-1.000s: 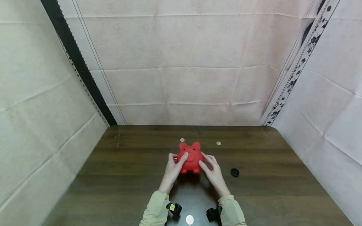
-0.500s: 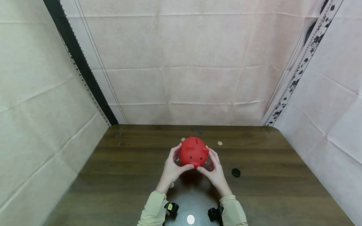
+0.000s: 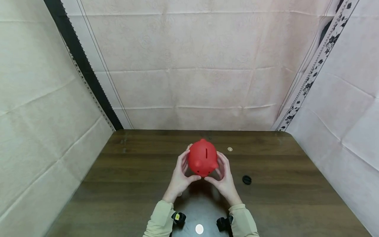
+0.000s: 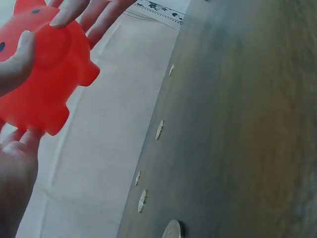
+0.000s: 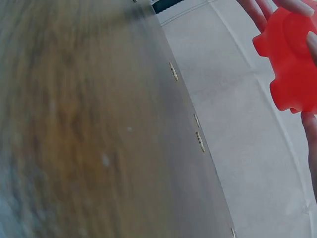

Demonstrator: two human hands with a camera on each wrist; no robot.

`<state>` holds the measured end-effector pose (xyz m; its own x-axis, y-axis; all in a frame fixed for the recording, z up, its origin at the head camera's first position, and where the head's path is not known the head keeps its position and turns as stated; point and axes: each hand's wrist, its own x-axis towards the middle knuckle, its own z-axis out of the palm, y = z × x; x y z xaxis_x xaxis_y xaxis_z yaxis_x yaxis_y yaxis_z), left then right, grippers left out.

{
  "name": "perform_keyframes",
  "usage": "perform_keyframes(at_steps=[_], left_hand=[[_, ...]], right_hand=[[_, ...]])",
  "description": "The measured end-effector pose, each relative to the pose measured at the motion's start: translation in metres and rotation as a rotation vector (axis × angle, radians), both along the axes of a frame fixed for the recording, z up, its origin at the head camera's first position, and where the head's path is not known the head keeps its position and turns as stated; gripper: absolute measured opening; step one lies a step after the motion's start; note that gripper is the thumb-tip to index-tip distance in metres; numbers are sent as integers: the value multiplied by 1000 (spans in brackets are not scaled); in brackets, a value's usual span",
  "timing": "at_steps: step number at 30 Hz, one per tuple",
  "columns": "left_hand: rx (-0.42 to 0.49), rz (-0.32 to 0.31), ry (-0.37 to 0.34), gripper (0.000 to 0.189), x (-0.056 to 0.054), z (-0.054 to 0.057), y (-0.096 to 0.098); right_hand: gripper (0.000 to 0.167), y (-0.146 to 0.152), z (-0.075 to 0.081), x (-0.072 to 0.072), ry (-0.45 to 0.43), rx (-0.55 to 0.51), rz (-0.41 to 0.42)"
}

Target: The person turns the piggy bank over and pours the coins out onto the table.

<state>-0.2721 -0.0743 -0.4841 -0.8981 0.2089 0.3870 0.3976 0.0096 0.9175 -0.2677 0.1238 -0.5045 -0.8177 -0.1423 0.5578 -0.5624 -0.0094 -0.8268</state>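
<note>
A red piggy bank (image 3: 202,158) is held up off the table between both hands. Its top with the coin slot faces the head camera, snout downward. My left hand (image 3: 181,179) grips its left side, the thumb along the front and the fingers behind. On the other side my right hand (image 3: 223,181) grips it likewise, the thumb tips nearly meeting below the snout. In the left wrist view the feet of the piggy bank (image 4: 54,69) show clear of the table. The right wrist view shows part of the piggy bank (image 5: 297,64) at its edge.
A black round cap (image 3: 246,179) lies on the wooden table (image 3: 142,184) right of the hands. One coin (image 3: 230,149) lies near the back edge; several more, such as a coin (image 4: 160,130), show in the wrist views. Pale cloth (image 3: 189,65) hangs behind the table.
The piggy bank has tipped forward from facing the head camera, so its slotted top now shows. Both hands have kept hold and shifted their thumbs beneath the snout.
</note>
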Motion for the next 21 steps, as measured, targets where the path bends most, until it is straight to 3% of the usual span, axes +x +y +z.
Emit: perform_keyframes(at_steps=[7,21], left_hand=[[61,-50,102,93,1,-5,-1],[130,-77,69,96,0,-15,-2]], right_hand=[[97,-2,1,1,34,7,1],[91,-4,4,4,87,64,-4]])
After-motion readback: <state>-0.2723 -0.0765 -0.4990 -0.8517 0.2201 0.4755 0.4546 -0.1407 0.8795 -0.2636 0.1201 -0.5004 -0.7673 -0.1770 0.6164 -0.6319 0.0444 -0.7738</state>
